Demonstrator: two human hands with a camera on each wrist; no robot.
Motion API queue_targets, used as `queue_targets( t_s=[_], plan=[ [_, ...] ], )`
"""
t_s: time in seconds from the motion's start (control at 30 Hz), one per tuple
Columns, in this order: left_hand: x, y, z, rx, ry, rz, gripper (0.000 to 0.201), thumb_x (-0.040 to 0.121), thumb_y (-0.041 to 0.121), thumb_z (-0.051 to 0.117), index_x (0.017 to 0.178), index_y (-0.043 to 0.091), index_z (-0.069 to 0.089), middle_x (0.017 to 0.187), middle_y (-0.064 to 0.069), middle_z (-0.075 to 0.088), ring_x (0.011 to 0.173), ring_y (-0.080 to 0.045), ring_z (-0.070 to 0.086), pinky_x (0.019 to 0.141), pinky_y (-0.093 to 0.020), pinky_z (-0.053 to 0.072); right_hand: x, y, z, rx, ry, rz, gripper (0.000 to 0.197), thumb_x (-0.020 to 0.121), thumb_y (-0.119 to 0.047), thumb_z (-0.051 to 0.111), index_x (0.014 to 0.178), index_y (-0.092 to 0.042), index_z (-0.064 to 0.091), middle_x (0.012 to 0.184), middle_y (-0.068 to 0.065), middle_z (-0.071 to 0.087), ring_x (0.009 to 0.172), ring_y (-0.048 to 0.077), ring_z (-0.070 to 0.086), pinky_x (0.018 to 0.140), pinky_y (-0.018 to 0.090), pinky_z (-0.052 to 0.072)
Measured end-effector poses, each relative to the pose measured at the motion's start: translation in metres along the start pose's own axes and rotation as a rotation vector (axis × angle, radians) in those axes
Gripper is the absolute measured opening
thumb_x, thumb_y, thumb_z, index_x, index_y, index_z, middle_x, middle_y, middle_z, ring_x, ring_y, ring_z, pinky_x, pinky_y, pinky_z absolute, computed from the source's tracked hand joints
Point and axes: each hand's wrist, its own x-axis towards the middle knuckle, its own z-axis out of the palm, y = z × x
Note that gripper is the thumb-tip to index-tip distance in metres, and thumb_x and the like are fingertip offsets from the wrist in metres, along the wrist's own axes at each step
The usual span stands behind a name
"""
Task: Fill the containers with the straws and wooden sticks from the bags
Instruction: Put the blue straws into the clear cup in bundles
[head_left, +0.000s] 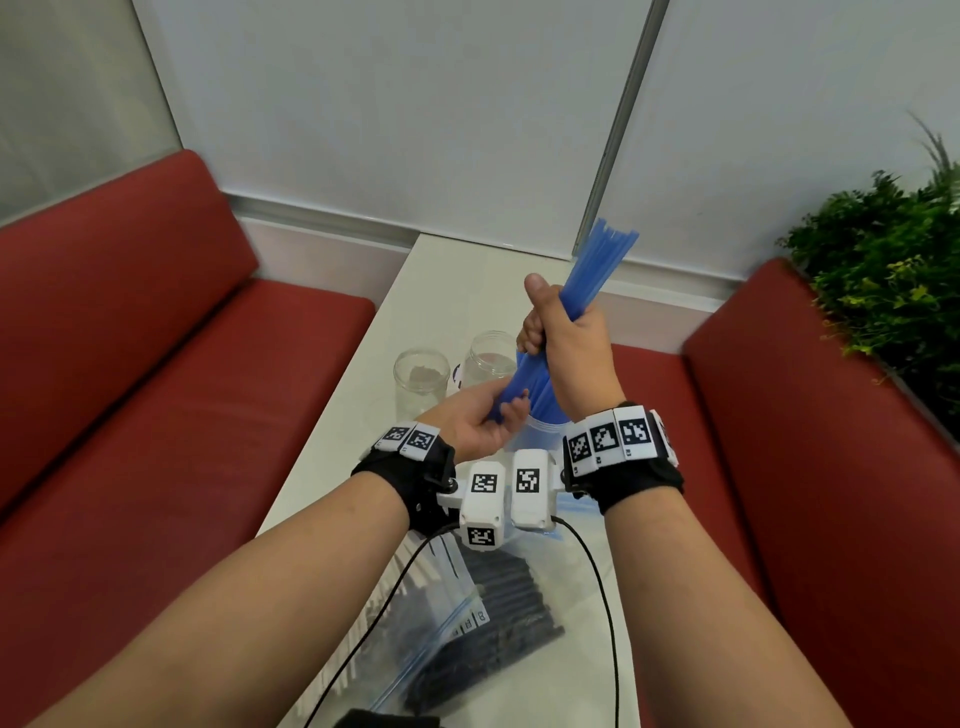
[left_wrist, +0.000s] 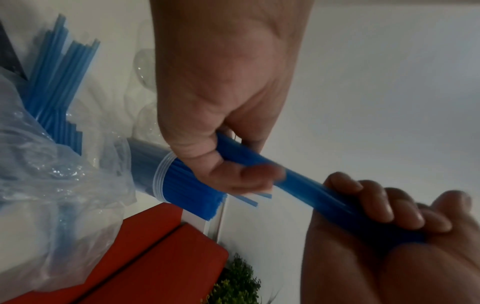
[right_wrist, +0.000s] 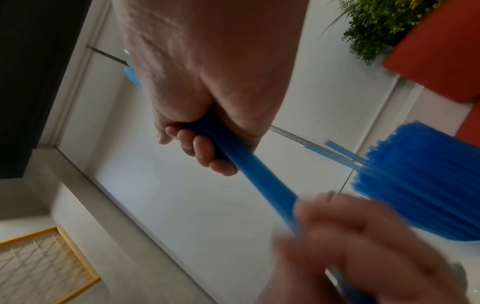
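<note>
A bunch of blue straws (head_left: 597, 260) stands tilted above the white table (head_left: 467, 291). My right hand (head_left: 561, 322) grips the bunch in a fist round its middle, thumb up. My left hand (head_left: 483, 421) curls round the lower part of the straws, just above the mouth of a clear zip bag (head_left: 543, 434). In the left wrist view the left hand (left_wrist: 221, 102) and right hand (left_wrist: 389, 216) both hold the straws (left_wrist: 306, 189), and the bag (left_wrist: 52, 174) holds more blue straws. Two empty clear jars (head_left: 421, 379) (head_left: 493, 358) stand behind the hands.
Near me on the table lie a zip bag of black straws (head_left: 498, 613) and a bag of pale sticks (head_left: 358, 639). Red sofas (head_left: 156, 364) (head_left: 805, 415) flank the narrow table. A green plant (head_left: 883, 260) sits at the right.
</note>
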Motion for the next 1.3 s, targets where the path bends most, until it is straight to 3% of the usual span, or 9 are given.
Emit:
queue_targets(
  t_s=[0.07, 0.13, 0.33, 0.43, 0.63, 0.77, 0.93, 1.1, 1.3],
  plan=[
    [0.006, 0.004, -0.012, -0.005, -0.005, 0.003, 0.023, 0.098, 0.022, 0.053, 0.081, 0.007, 0.053, 0.056, -0.001, 0.041, 0.033, -0.006, 0.037, 0.029, -0.01, 0.019, 0.001, 0.006, -0.01, -0.07, -0.062, 0.044, 0.042, 0.098, -0.029, 0.066, 0.063, -0.016, 0.049, 0.06, 0.006, 0.052, 0.061, 0.022, 0.054, 0.066, 0.033, 0.051],
    [0.013, 0.005, -0.026, 0.047, 0.039, 0.04, 0.02, 0.099, 0.023, 0.051, 0.084, 0.011, 0.051, 0.057, 0.001, 0.035, 0.032, -0.004, 0.03, 0.03, -0.011, 0.012, 0.003, 0.007, -0.023, -0.234, -0.152, 0.096, 0.035, 0.095, -0.029, 0.069, 0.069, -0.008, 0.06, 0.075, 0.011, 0.065, 0.076, 0.022, 0.065, 0.076, 0.034, 0.054],
    [0.031, 0.014, -0.048, 0.162, 0.162, 0.128, 0.012, 0.098, 0.02, 0.056, 0.092, 0.01, 0.058, 0.057, -0.002, 0.043, 0.04, -0.006, 0.037, 0.031, -0.013, 0.027, 0.03, -0.013, -0.065, -0.478, -0.326, 0.275, 0.019, 0.086, -0.022, 0.078, 0.089, -0.003, 0.074, 0.088, 0.015, 0.077, 0.078, 0.031, 0.075, 0.073, 0.032, 0.063],
    [0.039, 0.014, -0.054, 0.242, 0.211, 0.188, 0.019, 0.101, 0.017, 0.051, 0.096, 0.001, 0.06, 0.08, -0.014, 0.06, 0.063, -0.016, 0.053, 0.055, -0.019, 0.048, 0.041, -0.014, -0.076, -0.531, -0.291, 0.297, 0.012, 0.086, -0.017, 0.078, 0.087, -0.005, 0.075, 0.088, 0.015, 0.077, 0.081, 0.031, 0.077, 0.073, 0.027, 0.062],
    [0.06, 0.0, -0.072, 1.203, 0.392, 0.222, 0.026, 0.095, 0.01, 0.056, 0.115, -0.004, 0.065, 0.106, -0.013, 0.064, 0.081, -0.025, 0.06, 0.064, -0.03, 0.051, 0.053, 0.008, -0.095, -0.793, -0.185, 0.293, 0.011, 0.087, -0.009, 0.075, 0.077, -0.01, 0.072, 0.079, 0.007, 0.077, 0.071, 0.021, 0.076, 0.069, 0.025, 0.06],
    [0.081, -0.01, -0.081, 1.888, 0.302, 0.242, 0.031, 0.093, 0.008, 0.055, 0.122, 0.009, 0.066, 0.128, -0.008, 0.062, 0.117, -0.024, 0.057, 0.098, -0.029, 0.045, 0.064, 0.013, -0.095, -0.874, -0.162, 0.264, 0.008, 0.087, -0.007, 0.072, 0.082, -0.001, 0.071, 0.081, 0.016, 0.075, 0.063, 0.013, 0.072, 0.075, 0.039, 0.061],
    [0.101, -0.026, -0.089, 2.431, 0.169, 0.103, 0.037, 0.093, 0.015, 0.056, 0.13, 0.009, 0.053, 0.131, -0.013, 0.054, 0.12, -0.03, 0.053, 0.1, -0.039, 0.045, 0.068, 0.024, -0.085, -0.99, -0.213, 0.264, 0.011, 0.086, -0.004, 0.069, 0.09, 0.006, 0.071, 0.088, 0.02, 0.074, 0.072, 0.025, 0.074, 0.08, 0.045, 0.061],
    [0.11, -0.042, -0.099, 2.654, 0.174, 0.026, 0.035, 0.099, 0.016, 0.045, 0.134, 0.01, 0.047, 0.131, -0.013, 0.049, 0.119, -0.034, 0.051, 0.094, -0.044, 0.045, 0.069, 0.029, -0.075, -1.179, -0.316, 0.214, 0.01, 0.088, -0.004, 0.065, 0.089, 0.003, 0.072, 0.094, 0.023, 0.071, 0.088, 0.037, 0.07, 0.081, 0.05, 0.056],
    [0.118, -0.043, -0.106, 2.717, 0.141, 0.017, 0.035, 0.102, 0.017, 0.042, 0.137, 0.012, 0.044, 0.131, -0.01, 0.05, 0.119, -0.033, 0.052, 0.093, -0.043, 0.042, 0.092, 0.019, -0.081, -1.316, -0.438, 0.106, 0.013, 0.089, -0.009, 0.065, 0.092, 0.002, 0.072, 0.094, 0.02, 0.07, 0.088, 0.036, 0.065, 0.08, 0.047, 0.053]
  ],
)
